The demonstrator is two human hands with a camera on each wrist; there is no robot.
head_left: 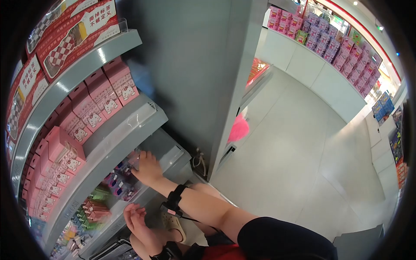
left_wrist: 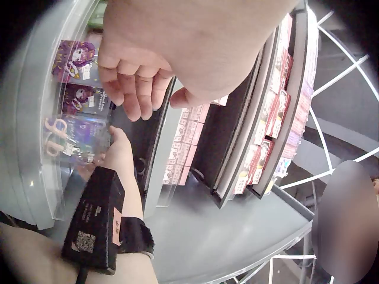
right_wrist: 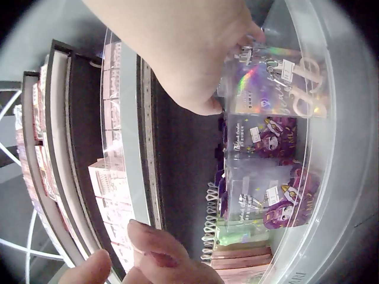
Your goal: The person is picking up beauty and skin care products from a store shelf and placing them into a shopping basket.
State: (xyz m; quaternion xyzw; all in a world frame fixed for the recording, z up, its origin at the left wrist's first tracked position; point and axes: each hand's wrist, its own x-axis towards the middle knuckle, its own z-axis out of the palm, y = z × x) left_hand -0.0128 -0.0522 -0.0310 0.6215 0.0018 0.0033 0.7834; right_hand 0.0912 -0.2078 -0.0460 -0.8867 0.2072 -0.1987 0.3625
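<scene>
My right hand [head_left: 148, 170] reaches into the lower curved shelf and grips a clear holographic pack [right_wrist: 269, 89] by its upper end, thumb on one side and fingers on the other. Two pale pink looped handles show inside that pack. Next to it in the row stand purple packs [right_wrist: 273, 137] with a cartoon figure and white price stickers. The left hand [left_wrist: 151, 65] hangs in front of the shelf with fingers loosely bent and nothing in them. It is nearer to me than the right hand in the head view.
Green and brownish-pink packs [head_left: 96, 210] continue along the same shelf. Pink boxes [head_left: 110, 106] fill the shelf above, with red boxes [head_left: 65, 54] higher up. A clear lip [right_wrist: 317, 142] runs along the shelf front. A grey panel [head_left: 190, 78] closes its right end.
</scene>
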